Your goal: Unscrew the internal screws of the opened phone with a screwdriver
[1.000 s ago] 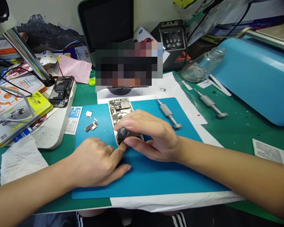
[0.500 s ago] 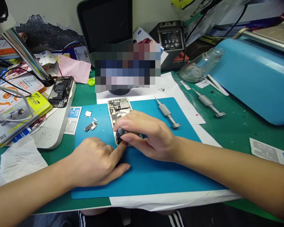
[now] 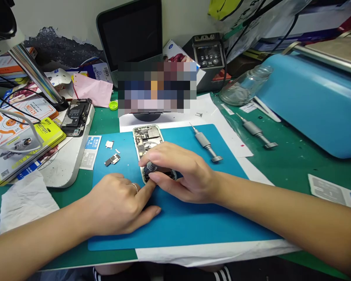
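Observation:
An opened smartphone point(image 3: 140, 140) lies on the blue mat point(image 3: 181, 230), its inner parts bare and its lower half partly covered by my hands. My right hand point(image 3: 183, 171) holds a dark grey screwdriver point(image 3: 150, 168) between thumb and fingers over the phone's lower end; its tip is hidden. My left hand point(image 3: 123, 205) rests on the mat, index finger stretched to the phone's bottom edge, thumb out, other fingers curled, with nothing in it. Left of the phone lie a metal shield plate point(image 3: 112, 159) and a small silvery part point(image 3: 109, 144).
Two grey screwdrivers point(image 3: 206, 142) lie to the right, one on the mat, one on the green table. A glass jar point(image 3: 245, 86) lies behind. On the left are another opened phone point(image 3: 76, 117), boxes point(image 3: 32, 148) and crumpled tissue point(image 3: 27, 199). A screen point(image 3: 130, 35) stands at the back.
The whole view has shifted slightly, so things sit a little lower. Both hands keep their places at the phone; the screwdriver leans at a slightly different angle.

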`<state>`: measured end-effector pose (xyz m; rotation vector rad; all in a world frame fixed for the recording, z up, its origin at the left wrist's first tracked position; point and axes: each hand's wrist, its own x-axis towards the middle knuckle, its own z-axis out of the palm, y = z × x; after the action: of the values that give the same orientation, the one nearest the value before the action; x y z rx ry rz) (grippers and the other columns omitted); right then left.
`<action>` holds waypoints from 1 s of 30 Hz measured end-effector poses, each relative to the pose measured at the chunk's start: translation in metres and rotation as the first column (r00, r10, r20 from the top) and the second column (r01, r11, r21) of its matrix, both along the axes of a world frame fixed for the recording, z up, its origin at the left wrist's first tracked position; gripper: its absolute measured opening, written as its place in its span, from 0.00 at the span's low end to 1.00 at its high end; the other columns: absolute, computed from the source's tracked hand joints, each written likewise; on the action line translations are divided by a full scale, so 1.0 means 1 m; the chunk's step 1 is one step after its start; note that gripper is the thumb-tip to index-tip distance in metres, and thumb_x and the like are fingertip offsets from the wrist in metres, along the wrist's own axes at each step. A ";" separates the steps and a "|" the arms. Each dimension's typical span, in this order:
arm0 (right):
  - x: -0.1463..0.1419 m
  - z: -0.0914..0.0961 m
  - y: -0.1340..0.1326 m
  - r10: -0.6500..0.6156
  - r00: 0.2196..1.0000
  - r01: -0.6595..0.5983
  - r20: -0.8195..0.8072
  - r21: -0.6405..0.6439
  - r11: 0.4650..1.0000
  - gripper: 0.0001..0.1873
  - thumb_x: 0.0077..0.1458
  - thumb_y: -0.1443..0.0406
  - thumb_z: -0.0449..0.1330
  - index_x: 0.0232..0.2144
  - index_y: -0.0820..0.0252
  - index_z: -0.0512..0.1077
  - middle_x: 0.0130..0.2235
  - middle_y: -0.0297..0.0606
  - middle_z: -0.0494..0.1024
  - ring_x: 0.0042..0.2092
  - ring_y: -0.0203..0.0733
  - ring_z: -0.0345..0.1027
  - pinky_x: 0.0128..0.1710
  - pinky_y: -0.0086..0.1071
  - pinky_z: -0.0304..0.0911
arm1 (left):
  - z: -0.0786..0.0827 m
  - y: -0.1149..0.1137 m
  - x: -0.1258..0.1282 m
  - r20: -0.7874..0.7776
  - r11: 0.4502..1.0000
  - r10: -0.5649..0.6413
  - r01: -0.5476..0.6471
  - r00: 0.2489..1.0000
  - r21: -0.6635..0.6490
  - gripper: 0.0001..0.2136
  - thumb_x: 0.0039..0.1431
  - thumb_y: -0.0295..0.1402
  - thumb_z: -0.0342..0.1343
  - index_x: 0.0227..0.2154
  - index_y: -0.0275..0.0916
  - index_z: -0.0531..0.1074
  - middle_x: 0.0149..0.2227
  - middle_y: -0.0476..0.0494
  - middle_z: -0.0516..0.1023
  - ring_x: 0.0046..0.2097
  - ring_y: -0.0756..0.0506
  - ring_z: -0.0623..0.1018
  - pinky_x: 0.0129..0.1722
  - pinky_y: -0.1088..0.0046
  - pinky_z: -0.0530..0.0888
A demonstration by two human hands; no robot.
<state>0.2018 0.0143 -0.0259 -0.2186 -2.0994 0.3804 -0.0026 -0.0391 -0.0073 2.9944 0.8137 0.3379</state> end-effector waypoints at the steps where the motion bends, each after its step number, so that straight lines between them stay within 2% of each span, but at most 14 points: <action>1: 0.000 0.000 0.000 -0.005 1.000 0.005 0.005 0.006 1.000 0.28 0.62 0.76 0.55 0.63 0.62 0.58 0.52 0.48 0.80 0.41 0.38 0.75 0.44 0.39 0.74 | 0.000 0.000 0.000 -0.001 1.000 0.002 -0.002 1.000 0.002 0.17 0.72 0.40 0.44 0.33 0.36 0.71 0.19 0.50 0.73 0.19 0.44 0.73 0.19 0.64 0.66; 6: 0.002 0.002 -0.002 -0.056 0.998 0.058 -0.036 0.053 0.997 0.32 0.61 0.76 0.57 0.65 0.60 0.57 0.44 0.42 0.81 0.40 0.41 0.76 0.40 0.38 0.75 | 0.001 0.001 0.000 -0.005 1.000 -0.009 0.009 1.000 0.013 0.17 0.72 0.40 0.44 0.40 0.32 0.73 0.20 0.50 0.73 0.19 0.43 0.73 0.18 0.63 0.66; 8: 0.008 0.005 -0.002 -0.130 0.985 0.136 -0.112 0.043 0.990 0.36 0.60 0.73 0.59 0.68 0.54 0.54 0.47 0.41 0.79 0.39 0.40 0.75 0.39 0.37 0.76 | 0.001 0.002 0.000 -0.009 1.000 -0.014 0.015 1.000 0.012 0.19 0.73 0.40 0.44 0.48 0.29 0.72 0.21 0.49 0.75 0.20 0.43 0.75 0.18 0.64 0.67; 10: 0.019 0.013 0.000 -0.265 0.953 0.266 -0.147 -0.008 0.964 0.38 0.59 0.71 0.61 0.68 0.50 0.54 0.52 0.41 0.76 0.37 0.38 0.73 0.37 0.35 0.75 | 0.000 0.001 -0.001 -0.013 1.000 -0.013 0.013 1.000 0.014 0.21 0.73 0.40 0.44 0.53 0.26 0.70 0.22 0.49 0.76 0.21 0.43 0.76 0.19 0.64 0.68; 11: 0.025 0.018 0.002 -0.360 0.927 0.357 -0.107 -0.049 0.933 0.35 0.59 0.70 0.60 0.66 0.50 0.58 0.52 0.41 0.76 0.35 0.37 0.72 0.35 0.34 0.73 | 0.000 0.001 -0.001 -0.012 1.000 -0.012 0.013 1.000 0.018 0.21 0.73 0.40 0.44 0.54 0.26 0.69 0.22 0.49 0.77 0.21 0.43 0.76 0.19 0.64 0.68; 12: 0.031 0.024 0.004 -0.442 0.897 0.441 -0.001 -0.079 0.894 0.30 0.59 0.70 0.59 0.63 0.53 0.62 0.46 0.40 0.77 0.32 0.37 0.70 0.34 0.34 0.71 | 0.000 0.001 -0.001 -0.011 1.000 -0.013 0.013 1.000 0.023 0.21 0.73 0.40 0.44 0.54 0.25 0.69 0.22 0.49 0.77 0.21 0.43 0.76 0.19 0.63 0.69; 13: 0.037 0.031 0.007 -0.498 0.856 0.512 0.140 -0.090 0.854 0.26 0.59 0.69 0.59 0.59 0.56 0.66 0.37 0.35 0.77 0.29 0.35 0.67 0.30 0.32 0.68 | 0.000 0.001 -0.002 -0.008 0.999 -0.014 0.014 1.000 0.030 0.21 0.73 0.40 0.43 0.53 0.25 0.69 0.22 0.49 0.77 0.21 0.43 0.76 0.19 0.63 0.69; 15: 0.046 0.041 0.013 -0.564 0.693 0.662 0.448 -0.088 0.744 0.19 0.59 0.68 0.57 0.53 0.59 0.72 0.26 0.30 0.71 0.25 0.35 0.64 0.27 0.31 0.61 | 0.000 0.002 -0.002 -0.003 0.999 -0.017 0.017 1.000 0.042 0.22 0.74 0.41 0.43 0.54 0.25 0.70 0.22 0.50 0.76 0.21 0.43 0.76 0.19 0.62 0.69; 17: 0.050 0.046 0.018 -0.526 0.539 0.738 0.658 -0.069 0.671 0.20 0.59 0.66 0.55 0.53 0.60 0.72 0.24 0.30 0.71 0.25 0.38 0.65 0.27 0.32 0.56 | -0.001 0.002 -0.002 0.000 0.999 -0.019 0.019 1.000 0.044 0.22 0.74 0.41 0.43 0.54 0.25 0.69 0.22 0.50 0.76 0.20 0.43 0.76 0.18 0.62 0.69; 18: 0.050 0.046 0.020 -0.487 0.482 0.752 0.729 -0.059 0.657 0.20 0.59 0.66 0.54 0.53 0.60 0.72 0.25 0.31 0.72 0.26 0.39 0.67 0.28 0.32 0.55 | -0.001 0.002 -0.002 0.002 0.999 -0.019 0.019 1.000 0.042 0.22 0.74 0.41 0.43 0.54 0.25 0.70 0.22 0.50 0.76 0.21 0.43 0.76 0.18 0.62 0.68; 21: 0.046 0.042 0.022 -0.388 0.380 0.738 0.840 -0.022 0.675 0.22 0.60 0.65 0.51 0.55 0.58 0.70 0.29 0.35 0.77 0.31 0.45 0.72 0.31 0.32 0.54 | 0.000 0.002 -0.002 0.002 0.999 -0.018 0.018 1.000 0.035 0.22 0.74 0.41 0.44 0.54 0.26 0.70 0.22 0.50 0.76 0.21 0.43 0.76 0.19 0.63 0.68; 24: 0.041 0.038 0.021 -0.353 0.324 0.727 0.878 0.007 0.686 0.22 0.61 0.65 0.49 0.57 0.57 0.67 0.31 0.37 0.80 0.35 0.49 0.75 0.32 0.33 0.52 | 0.000 0.002 -0.003 -0.002 0.999 -0.020 0.020 1.000 0.038 0.21 0.73 0.41 0.44 0.54 0.26 0.69 0.22 0.50 0.76 0.21 0.43 0.76 0.19 0.63 0.68; 30: 0.039 0.035 0.019 -0.334 0.313 0.715 0.889 0.011 0.699 0.21 0.64 0.63 0.48 0.57 0.56 0.66 0.35 0.39 0.82 0.37 0.50 0.76 0.31 0.33 0.48 | -0.001 0.002 -0.002 0.015 0.998 -0.024 0.023 1.000 0.052 0.21 0.74 0.41 0.43 0.54 0.26 0.69 0.22 0.50 0.76 0.21 0.44 0.76 0.20 0.64 0.67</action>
<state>0.2410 0.0334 0.0086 -1.6590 -2.6625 0.2825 -0.0046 -0.0370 -0.0086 3.0424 0.7795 0.3865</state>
